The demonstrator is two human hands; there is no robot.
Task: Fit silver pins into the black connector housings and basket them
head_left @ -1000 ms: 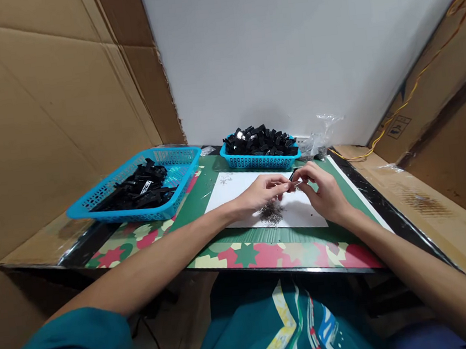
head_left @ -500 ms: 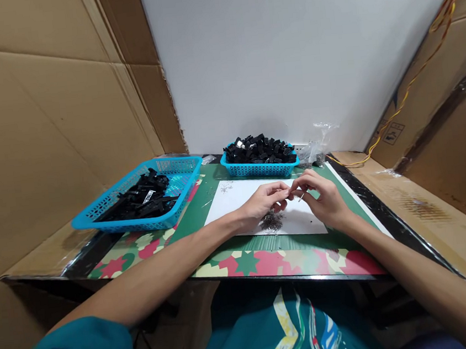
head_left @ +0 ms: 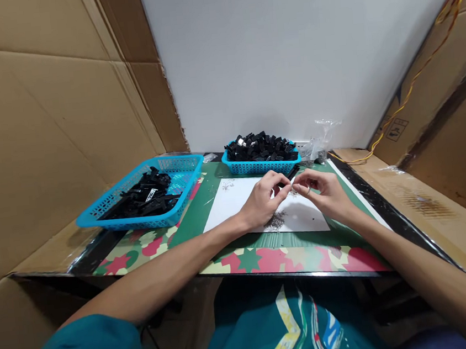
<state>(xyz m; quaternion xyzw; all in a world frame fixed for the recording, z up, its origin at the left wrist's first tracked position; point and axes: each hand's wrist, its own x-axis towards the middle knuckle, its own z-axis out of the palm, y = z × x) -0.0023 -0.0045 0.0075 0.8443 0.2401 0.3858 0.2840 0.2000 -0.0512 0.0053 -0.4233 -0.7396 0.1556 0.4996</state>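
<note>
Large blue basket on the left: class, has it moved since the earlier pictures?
No. Judged against the small blue basket, the large blue basket has shifted neither nearer nor farther; only the view shifts slightly.

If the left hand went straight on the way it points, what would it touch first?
Probably the right hand, nearly tip to tip with the left hand; whether they touch is unclear.

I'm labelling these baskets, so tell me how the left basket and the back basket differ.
The left basket is larger than the back basket. The left basket leaves some floor bare beside its black parts; the back basket is heaped above its rim with black pieces. Both are blue and perforated.
</note>
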